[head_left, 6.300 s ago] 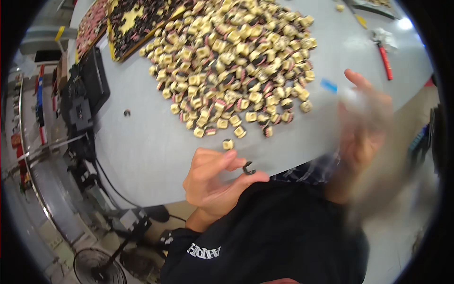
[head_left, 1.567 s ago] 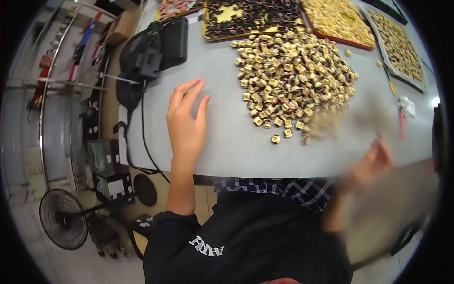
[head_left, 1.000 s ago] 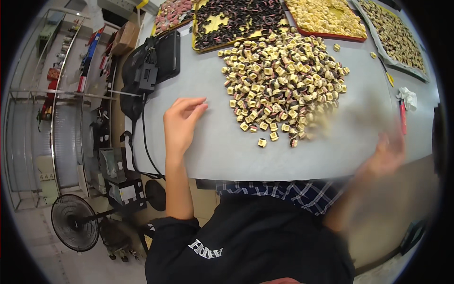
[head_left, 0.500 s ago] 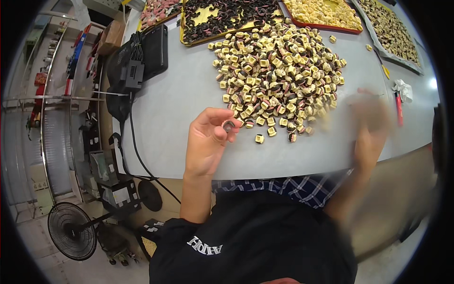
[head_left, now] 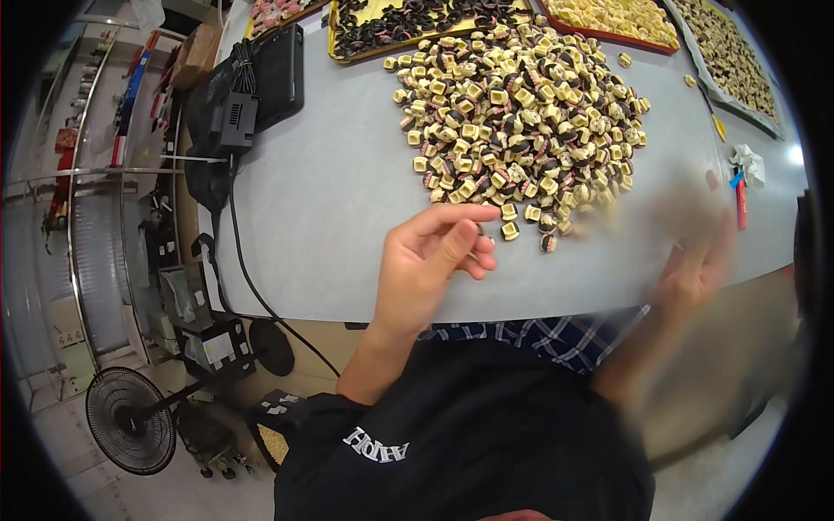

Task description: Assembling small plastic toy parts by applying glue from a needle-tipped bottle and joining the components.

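A broad pile of small cream, black and pink moulded pieces (head_left: 521, 130) lies on the grey table (head_left: 330, 217). At the pile's near edge is my left hand (head_left: 439, 256), its thumb and fingers pinched around a small dark piece (head_left: 481, 230) that is mostly hidden. Two loose cream-and-black pieces (head_left: 510, 231) lie just beyond its fingertips. My right hand (head_left: 695, 247) is over the table to the right of the pile, smeared by motion. Whether it holds anything does not show.
Along the far side stand trays of black pieces (head_left: 347, 54), yellow pieces (head_left: 608, 38) and mixed pieces (head_left: 738, 106). A black device (head_left: 282, 78) with a cable sits at the left. A red tool (head_left: 741, 207) and crumpled tissue (head_left: 749, 165) lie right. A fan (head_left: 130, 421) stands beside the table.
My left hand has moved right along the pile's near edge and turned, its fingers now pointing right. My right hand stays blurred over the right side. The view has shifted slightly.
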`<control>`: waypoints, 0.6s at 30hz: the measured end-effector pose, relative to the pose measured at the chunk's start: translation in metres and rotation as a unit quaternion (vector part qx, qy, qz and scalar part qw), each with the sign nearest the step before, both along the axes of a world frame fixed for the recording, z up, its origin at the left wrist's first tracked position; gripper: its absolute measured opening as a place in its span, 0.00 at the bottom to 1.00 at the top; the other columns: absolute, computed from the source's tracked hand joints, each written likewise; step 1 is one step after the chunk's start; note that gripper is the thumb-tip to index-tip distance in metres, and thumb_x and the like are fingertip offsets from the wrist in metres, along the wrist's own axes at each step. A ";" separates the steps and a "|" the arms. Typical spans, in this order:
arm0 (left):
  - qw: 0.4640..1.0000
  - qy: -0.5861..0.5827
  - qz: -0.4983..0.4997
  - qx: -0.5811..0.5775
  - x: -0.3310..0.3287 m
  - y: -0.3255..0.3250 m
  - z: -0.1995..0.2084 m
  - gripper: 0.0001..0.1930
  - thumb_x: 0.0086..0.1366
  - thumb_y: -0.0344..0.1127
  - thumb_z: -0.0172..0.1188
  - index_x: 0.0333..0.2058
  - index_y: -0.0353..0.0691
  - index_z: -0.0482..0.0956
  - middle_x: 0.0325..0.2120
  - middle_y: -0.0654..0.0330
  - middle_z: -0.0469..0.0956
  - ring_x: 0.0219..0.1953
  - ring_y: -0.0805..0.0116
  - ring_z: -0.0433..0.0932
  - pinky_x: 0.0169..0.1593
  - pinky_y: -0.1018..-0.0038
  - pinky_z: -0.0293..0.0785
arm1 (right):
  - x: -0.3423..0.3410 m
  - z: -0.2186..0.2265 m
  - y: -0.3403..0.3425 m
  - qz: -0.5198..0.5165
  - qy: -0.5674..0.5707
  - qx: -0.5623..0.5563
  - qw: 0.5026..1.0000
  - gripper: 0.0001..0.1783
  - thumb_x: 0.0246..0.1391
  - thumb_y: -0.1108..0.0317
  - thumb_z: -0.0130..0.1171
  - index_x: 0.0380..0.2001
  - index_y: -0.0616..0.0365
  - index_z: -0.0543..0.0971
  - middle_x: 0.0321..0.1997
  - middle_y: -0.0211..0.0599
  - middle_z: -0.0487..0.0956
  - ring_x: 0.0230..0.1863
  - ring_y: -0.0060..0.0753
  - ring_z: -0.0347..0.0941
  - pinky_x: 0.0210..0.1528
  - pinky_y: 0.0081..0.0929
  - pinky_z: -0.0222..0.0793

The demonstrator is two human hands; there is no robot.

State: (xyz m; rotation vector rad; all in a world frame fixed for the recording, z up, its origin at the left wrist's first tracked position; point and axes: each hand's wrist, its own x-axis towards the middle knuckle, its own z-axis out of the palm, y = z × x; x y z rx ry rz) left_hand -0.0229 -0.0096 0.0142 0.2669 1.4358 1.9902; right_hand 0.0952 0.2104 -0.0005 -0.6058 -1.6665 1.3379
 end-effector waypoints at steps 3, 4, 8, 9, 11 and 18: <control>0.999 -0.017 -0.032 0.005 0.005 0.005 0.001 0.16 0.60 0.38 0.58 0.41 0.30 0.74 0.30 0.56 0.77 0.29 0.71 0.78 0.33 0.79 0.74 | -0.001 0.000 -0.018 0.121 0.070 -0.098 0.985 0.25 0.56 0.62 0.54 0.50 0.69 0.62 0.45 0.53 0.73 0.38 0.31 0.73 0.45 0.23 0.67; 0.999 -0.020 -0.042 0.014 0.005 0.007 0.000 0.16 0.59 0.38 0.59 0.41 0.30 0.74 0.30 0.55 0.77 0.30 0.70 0.78 0.34 0.79 0.74 | 0.000 0.000 -0.023 0.118 0.069 -0.099 0.986 0.25 0.56 0.62 0.54 0.50 0.69 0.62 0.45 0.53 0.73 0.38 0.31 0.73 0.45 0.23 0.67; 0.994 -0.031 -0.081 0.061 0.009 0.009 -0.005 0.18 0.56 0.36 0.62 0.41 0.30 0.73 0.30 0.54 0.77 0.32 0.68 0.79 0.35 0.77 0.75 | -0.003 -0.004 -0.037 0.251 0.067 -0.161 0.952 0.24 0.54 0.57 0.57 0.45 0.64 0.64 0.45 0.53 0.73 0.37 0.30 0.73 0.42 0.21 0.68; 0.990 -0.033 -0.099 0.093 0.011 0.007 -0.009 0.19 0.54 0.36 0.64 0.41 0.30 0.73 0.30 0.54 0.77 0.32 0.68 0.78 0.35 0.77 0.75 | -0.008 -0.007 -0.041 0.219 0.119 -0.180 0.951 0.24 0.53 0.56 0.57 0.44 0.62 0.63 0.45 0.53 0.74 0.37 0.30 0.73 0.41 0.20 0.68; 0.984 -0.039 -0.120 0.123 0.012 0.007 -0.016 0.20 0.53 0.36 0.65 0.41 0.30 0.73 0.30 0.54 0.77 0.32 0.68 0.78 0.36 0.77 0.75 | -0.014 -0.013 -0.046 0.153 0.221 -0.216 0.939 0.25 0.52 0.53 0.58 0.42 0.59 0.63 0.44 0.54 0.74 0.37 0.29 0.73 0.39 0.20 0.68; 0.981 0.101 -0.066 0.149 0.025 0.018 -0.027 0.22 0.44 0.40 0.69 0.35 0.31 0.77 0.27 0.56 0.76 0.30 0.69 0.75 0.33 0.77 0.71 | -0.009 -0.026 -0.051 0.169 0.299 -0.389 0.855 0.27 0.53 0.46 0.53 0.43 0.56 0.61 0.37 0.53 0.76 0.26 0.19 0.68 0.29 0.12 0.64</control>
